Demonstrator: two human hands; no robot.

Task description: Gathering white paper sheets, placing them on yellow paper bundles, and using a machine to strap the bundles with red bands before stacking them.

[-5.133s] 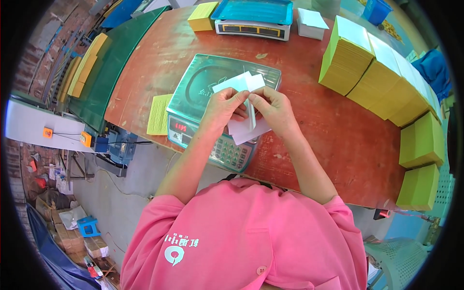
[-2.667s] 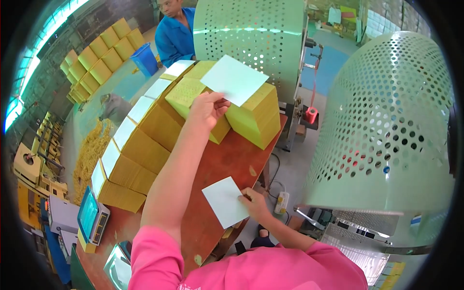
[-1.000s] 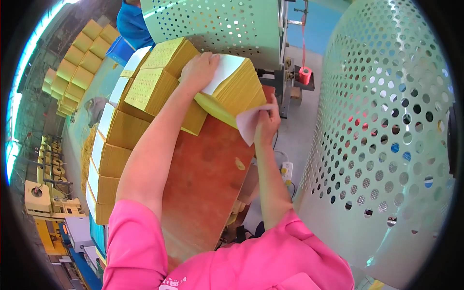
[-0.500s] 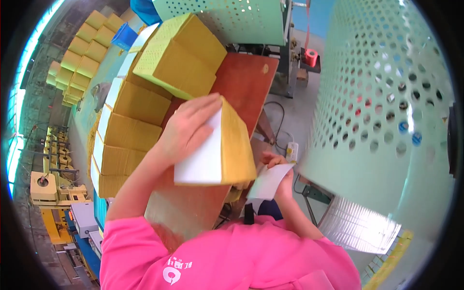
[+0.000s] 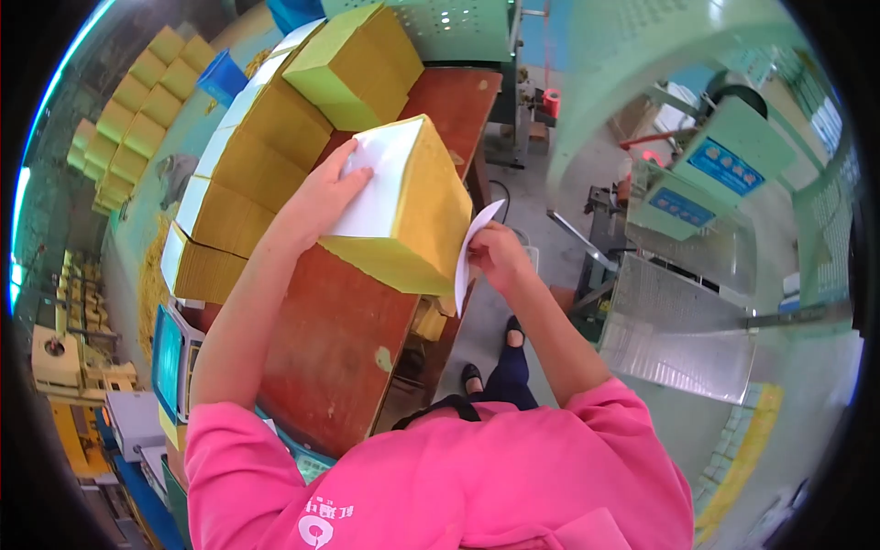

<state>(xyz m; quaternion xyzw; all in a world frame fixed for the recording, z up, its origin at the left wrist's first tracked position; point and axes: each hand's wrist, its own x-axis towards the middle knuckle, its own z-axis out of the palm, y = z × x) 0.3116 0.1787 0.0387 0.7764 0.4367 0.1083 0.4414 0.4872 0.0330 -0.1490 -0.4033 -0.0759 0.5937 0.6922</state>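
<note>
A thick block of yellow paper (image 5: 435, 197) with a white sheet (image 5: 380, 174) on its upper left face sits on the reddish-brown table (image 5: 335, 321). My left hand (image 5: 328, 197) rests on that white face, fingers stretched and thumb apart; its palm side is hidden. Beside the block's right side, my right hand (image 5: 500, 252) pinches a loose white sheet (image 5: 467, 257), which is seen nearly edge-on, close to the yellow side. Whether this sheet touches the block I cannot tell.
Similar yellow blocks (image 5: 266, 128) with white faces line the table's left edge; a larger one (image 5: 353, 69) stands at its far end. Green perforated machine panels (image 5: 458, 27) rise behind, and a machine with blue labels (image 5: 706, 174) stands right. A blue bin (image 5: 223, 78) is far left.
The view has shifted, showing more of the machine at right. My right hand has brought its white sheet up to the block's right side. My left hand stays on the white face.
</note>
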